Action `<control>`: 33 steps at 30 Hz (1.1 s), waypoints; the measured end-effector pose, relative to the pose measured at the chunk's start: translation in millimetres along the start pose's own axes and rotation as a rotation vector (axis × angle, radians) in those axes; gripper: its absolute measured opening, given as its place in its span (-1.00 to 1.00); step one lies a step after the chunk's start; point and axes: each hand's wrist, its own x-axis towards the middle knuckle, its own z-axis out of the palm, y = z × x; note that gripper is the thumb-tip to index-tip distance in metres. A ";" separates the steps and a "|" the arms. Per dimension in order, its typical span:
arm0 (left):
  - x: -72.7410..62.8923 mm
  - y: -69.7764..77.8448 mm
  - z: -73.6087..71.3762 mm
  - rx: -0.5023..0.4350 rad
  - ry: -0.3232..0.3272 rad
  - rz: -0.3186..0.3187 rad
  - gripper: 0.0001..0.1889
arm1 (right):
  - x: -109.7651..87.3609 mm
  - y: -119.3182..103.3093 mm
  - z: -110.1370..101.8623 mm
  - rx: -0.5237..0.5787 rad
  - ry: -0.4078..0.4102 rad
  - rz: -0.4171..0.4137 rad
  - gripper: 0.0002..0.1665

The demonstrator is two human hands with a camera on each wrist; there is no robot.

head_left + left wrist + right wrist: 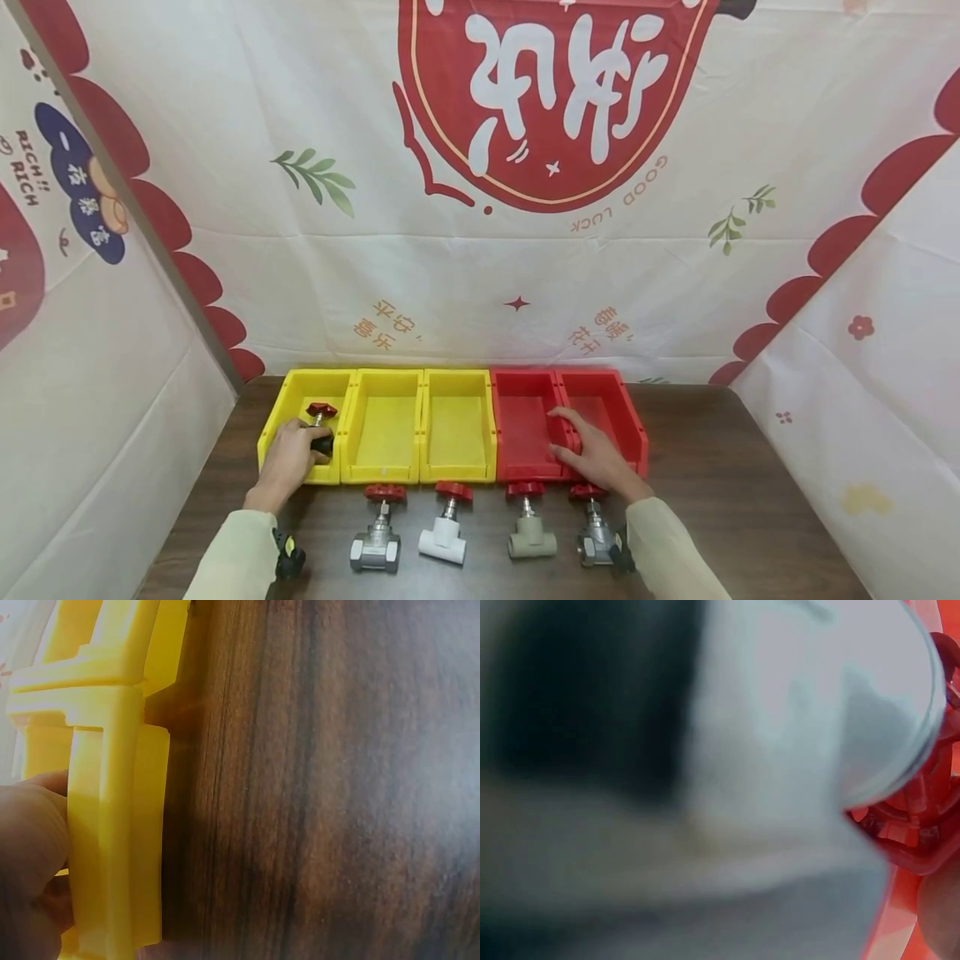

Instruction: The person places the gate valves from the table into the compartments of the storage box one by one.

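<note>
A gate valve (320, 421) with a red handwheel and a black lower part is in my left hand (285, 461), inside the leftmost yellow bin (300, 392). The left wrist view shows that hand (34, 847) partly hidden behind the yellow bin's wall (120, 825). My right hand (600, 457) reaches over the red bins, thumb and forefinger apart about the divider between them; I cannot tell if they touch it. Beneath its wrist lies a metal valve (596, 537) with a red handwheel. In the blurred right wrist view, a red handwheel (922, 832) appears near a fingertip.
Two more yellow bins (384, 477) stand between the leftmost one and the red bins (525, 472). On the wooden table (720, 500) in front lie a metal valve (377, 546), a white valve (444, 542) and a grey-green valve (531, 540). Printed cloth walls (480, 267) surround the table.
</note>
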 end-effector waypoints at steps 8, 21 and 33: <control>3.7 0.3 -2.3 0.024 0.022 0.030 -0.66 | 3.1 -0.6 -0.1 -0.001 0.000 0.009 -0.12; 6.2 -0.9 0.4 0.025 0.026 0.056 -0.67 | 1.0 -0.6 -0.4 -0.008 -0.007 0.004 -0.10; 4.8 -0.1 -2.4 0.056 0.020 0.095 -0.67 | -0.1 -2.3 0.1 0.009 -0.012 0.002 -0.10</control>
